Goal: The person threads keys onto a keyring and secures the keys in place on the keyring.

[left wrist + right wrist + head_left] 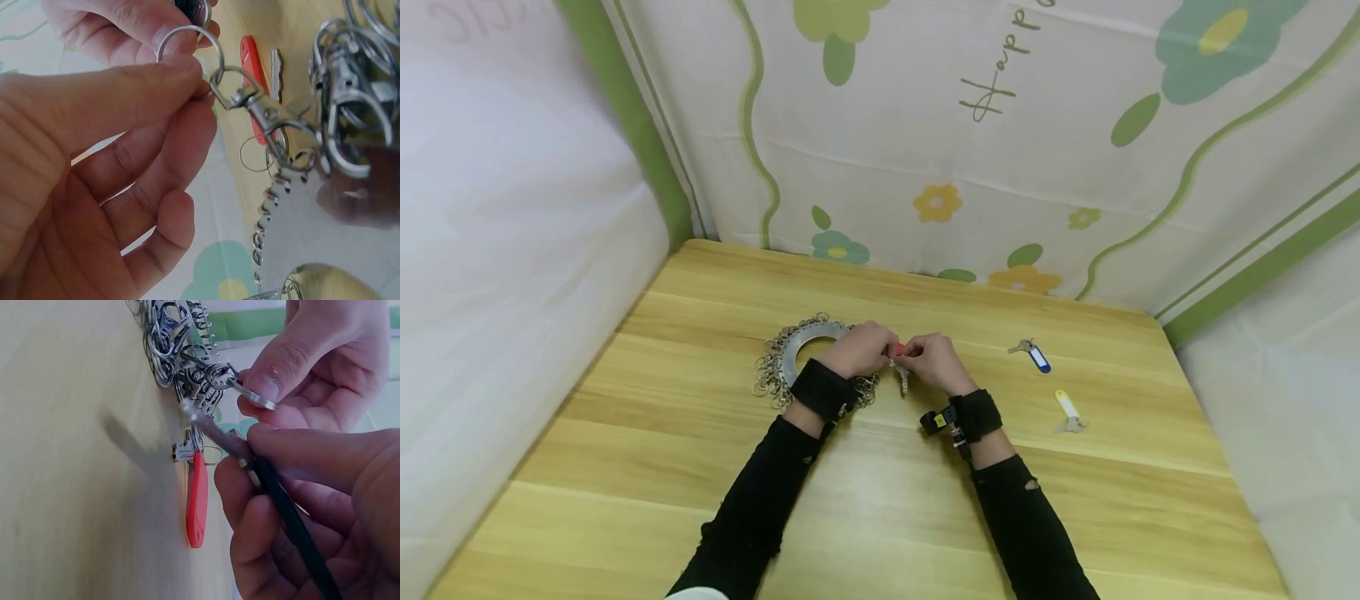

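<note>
At frame centre, left hand [94, 162] fingertips pinch a split ring [189, 47] hooked to a swivel clasp [253, 103]. Only the right wrist view shows the right hand [312, 487] gripping a dark tool [275, 500], perhaps pliers. The red tag [197, 500] lies below the metal disc [801, 346]. Right of them on the table [662, 467]: blue tag [1038, 358], yellow tag [1066, 405].

A small curtained work booth, set up for recording

A wooden table [865, 500] fills it; flower-printed cloth [970, 133] with green bands hangs behind; plain white sheets [512, 275] close both sides; tagged keys [1033, 354] and a ring plate of clasps [790, 358] lie on the table; cameras are strapped to both wrists.
</note>
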`<move>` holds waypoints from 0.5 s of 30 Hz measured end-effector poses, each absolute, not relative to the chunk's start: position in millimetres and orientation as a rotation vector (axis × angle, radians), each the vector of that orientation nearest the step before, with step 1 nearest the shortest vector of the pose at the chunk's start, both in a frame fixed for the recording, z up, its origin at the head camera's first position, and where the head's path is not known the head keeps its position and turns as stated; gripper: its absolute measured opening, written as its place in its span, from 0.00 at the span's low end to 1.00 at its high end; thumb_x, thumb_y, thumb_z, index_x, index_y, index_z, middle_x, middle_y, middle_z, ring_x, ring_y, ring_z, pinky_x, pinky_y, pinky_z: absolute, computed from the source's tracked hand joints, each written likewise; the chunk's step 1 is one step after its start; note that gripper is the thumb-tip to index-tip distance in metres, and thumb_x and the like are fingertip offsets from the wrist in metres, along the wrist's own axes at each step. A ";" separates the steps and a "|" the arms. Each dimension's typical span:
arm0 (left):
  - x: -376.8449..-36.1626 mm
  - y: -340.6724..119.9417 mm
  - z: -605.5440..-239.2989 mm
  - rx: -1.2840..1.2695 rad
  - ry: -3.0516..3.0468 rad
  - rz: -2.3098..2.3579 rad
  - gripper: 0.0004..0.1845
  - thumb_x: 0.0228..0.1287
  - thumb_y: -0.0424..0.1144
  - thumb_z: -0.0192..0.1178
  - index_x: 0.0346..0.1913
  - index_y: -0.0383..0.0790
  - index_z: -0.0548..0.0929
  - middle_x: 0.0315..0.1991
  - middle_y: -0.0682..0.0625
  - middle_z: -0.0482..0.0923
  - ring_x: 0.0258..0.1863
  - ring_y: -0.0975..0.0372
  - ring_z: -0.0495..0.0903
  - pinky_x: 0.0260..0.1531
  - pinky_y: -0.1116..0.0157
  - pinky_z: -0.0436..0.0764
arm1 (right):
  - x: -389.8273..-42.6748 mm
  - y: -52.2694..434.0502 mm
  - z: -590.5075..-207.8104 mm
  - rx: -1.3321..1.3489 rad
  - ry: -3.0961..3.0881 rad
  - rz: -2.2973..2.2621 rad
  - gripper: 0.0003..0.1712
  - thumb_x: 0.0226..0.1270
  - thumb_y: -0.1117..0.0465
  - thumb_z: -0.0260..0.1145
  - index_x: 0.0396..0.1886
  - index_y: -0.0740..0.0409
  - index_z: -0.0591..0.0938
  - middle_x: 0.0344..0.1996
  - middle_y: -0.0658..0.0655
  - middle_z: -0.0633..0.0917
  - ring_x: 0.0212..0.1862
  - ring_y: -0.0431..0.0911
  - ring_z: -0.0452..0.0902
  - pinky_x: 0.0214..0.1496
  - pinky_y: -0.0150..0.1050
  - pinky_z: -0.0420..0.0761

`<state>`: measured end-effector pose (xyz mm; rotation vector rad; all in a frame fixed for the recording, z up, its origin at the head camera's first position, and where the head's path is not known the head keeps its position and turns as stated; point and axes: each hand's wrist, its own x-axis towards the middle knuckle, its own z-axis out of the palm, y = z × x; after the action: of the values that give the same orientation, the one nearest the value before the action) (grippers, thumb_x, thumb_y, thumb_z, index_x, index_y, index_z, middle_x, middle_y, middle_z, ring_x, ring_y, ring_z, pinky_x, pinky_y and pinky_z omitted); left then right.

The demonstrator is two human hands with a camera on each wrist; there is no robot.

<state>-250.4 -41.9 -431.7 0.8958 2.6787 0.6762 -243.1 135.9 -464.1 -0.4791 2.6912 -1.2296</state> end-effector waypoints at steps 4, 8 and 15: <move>-249.9 -43.3 -432.7 0.884 2.679 0.670 0.07 0.63 0.26 0.56 0.30 0.38 0.82 0.23 0.52 0.72 0.20 0.61 0.67 0.28 0.67 0.66 | -240.6 131.2 -465.0 -0.501 2.671 -1.211 0.04 0.61 0.63 0.68 0.28 0.56 0.88 0.25 0.49 0.85 0.25 0.42 0.76 0.28 0.35 0.74; -249.6 -43.6 -434.8 0.870 2.684 0.663 0.11 0.64 0.27 0.56 0.23 0.37 0.75 0.18 0.52 0.60 0.17 0.62 0.57 0.24 0.68 0.60 | -239.3 128.6 -465.8 -0.537 2.634 -1.167 0.05 0.61 0.64 0.68 0.28 0.58 0.88 0.25 0.51 0.85 0.25 0.42 0.76 0.28 0.34 0.74; -249.5 -43.5 -433.6 0.874 2.691 0.665 0.12 0.68 0.30 0.54 0.24 0.37 0.75 0.17 0.52 0.56 0.17 0.63 0.55 0.23 0.68 0.59 | -239.9 129.3 -466.4 -0.592 2.596 -1.173 0.05 0.63 0.64 0.66 0.31 0.58 0.88 0.28 0.53 0.86 0.29 0.43 0.79 0.31 0.36 0.76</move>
<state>-249.5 -43.5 -433.6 0.8744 2.6906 0.6655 -239.9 129.3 -466.4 -0.5916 2.5957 -1.1735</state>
